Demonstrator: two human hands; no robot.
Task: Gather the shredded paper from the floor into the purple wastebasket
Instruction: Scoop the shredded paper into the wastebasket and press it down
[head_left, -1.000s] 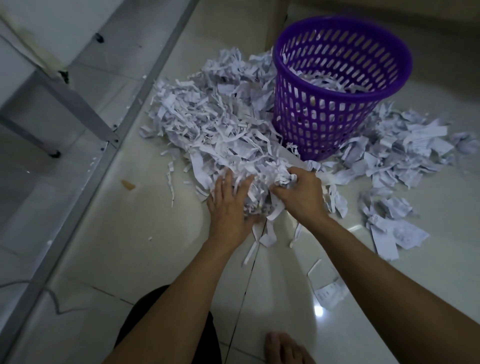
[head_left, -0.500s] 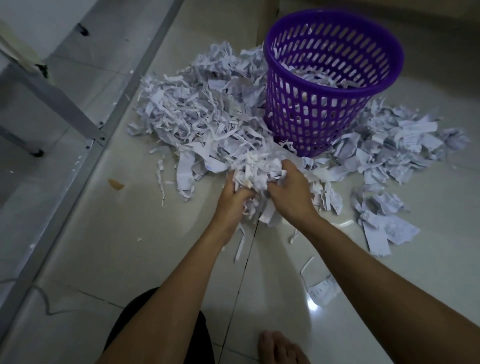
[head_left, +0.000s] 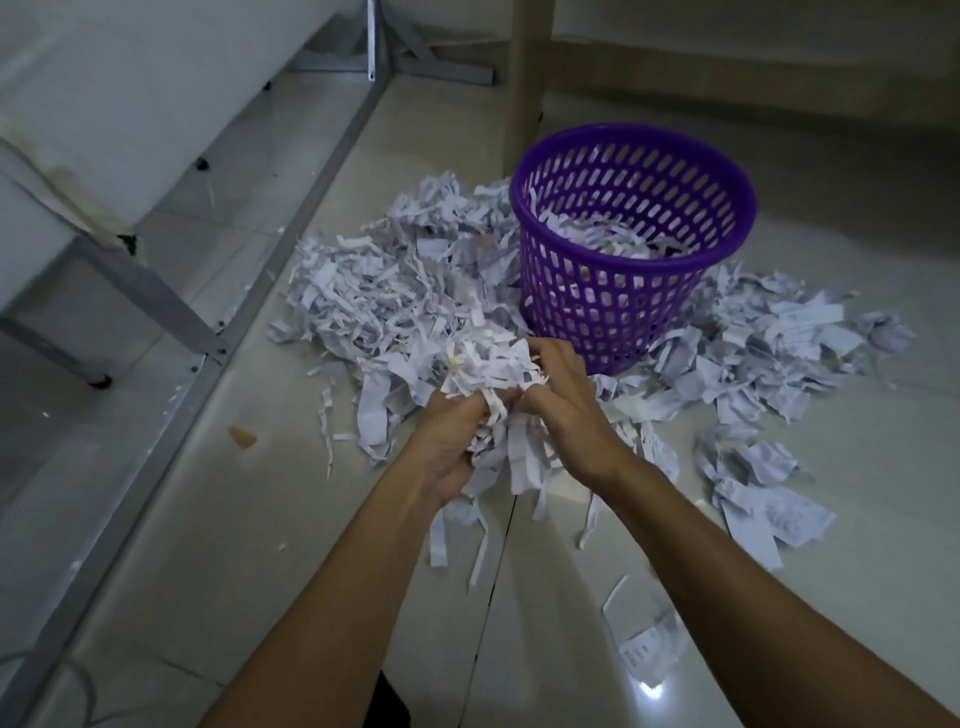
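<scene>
The purple wastebasket (head_left: 613, 306) stands upright on the tiled floor with some shredded paper inside it. A big pile of shredded paper (head_left: 384, 296) lies to its left, and another spread (head_left: 753, 353) lies to its right. My left hand (head_left: 447, 447) and my right hand (head_left: 566, 410) grip a bunch of shreds (head_left: 493, 369) together, lifted off the floor just in front of the basket. Strips hang down below my hands.
A grey metal frame rail (head_left: 171, 410) runs diagonally along the left. A wooden furniture leg (head_left: 527, 78) stands right behind the basket. Loose scraps (head_left: 649, 649) lie on the floor at lower right. A small brown scrap (head_left: 241, 436) lies near the rail.
Both hands closed around a clump from the pile's near edge and lifted it off the floor. The head camera has tilted up, showing more of the room behind the basket.
</scene>
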